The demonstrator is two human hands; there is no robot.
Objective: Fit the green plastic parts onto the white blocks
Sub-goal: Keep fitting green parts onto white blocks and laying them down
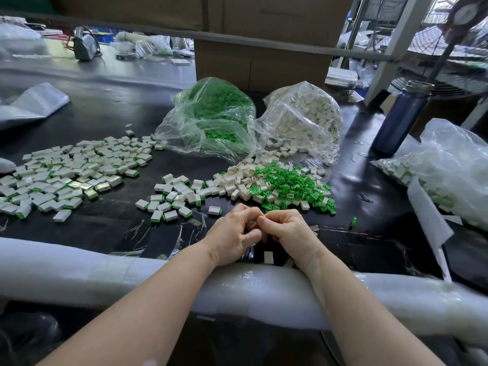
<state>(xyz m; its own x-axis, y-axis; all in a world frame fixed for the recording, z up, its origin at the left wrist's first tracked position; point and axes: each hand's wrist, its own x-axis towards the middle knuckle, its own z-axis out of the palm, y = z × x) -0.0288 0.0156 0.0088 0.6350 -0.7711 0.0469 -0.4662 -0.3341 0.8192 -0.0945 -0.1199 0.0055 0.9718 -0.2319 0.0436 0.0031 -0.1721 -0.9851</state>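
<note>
My left hand (235, 237) and my right hand (286, 232) meet knuckle to knuckle just in front of the table's padded edge. Both have curled fingers and pinch a small part (253, 223) between the fingertips; it is almost wholly hidden. A loose white block (268, 257) lies on the table under my wrists. Beyond my hands is a mixed heap of white blocks (239, 180) and green plastic parts (293, 184). Fitted blocks with green ends (169, 200) lie left of it, and a larger spread of them (71, 170) reaches the far left.
A clear bag of green parts (211, 114) and one of white blocks (306, 114) stand behind the heaps. A blue bottle (401, 117) stands at the right, beside another bag (454, 167). White foam padding (79, 270) covers the near table edge. Cardboard boxes (264, 64) stand at the back.
</note>
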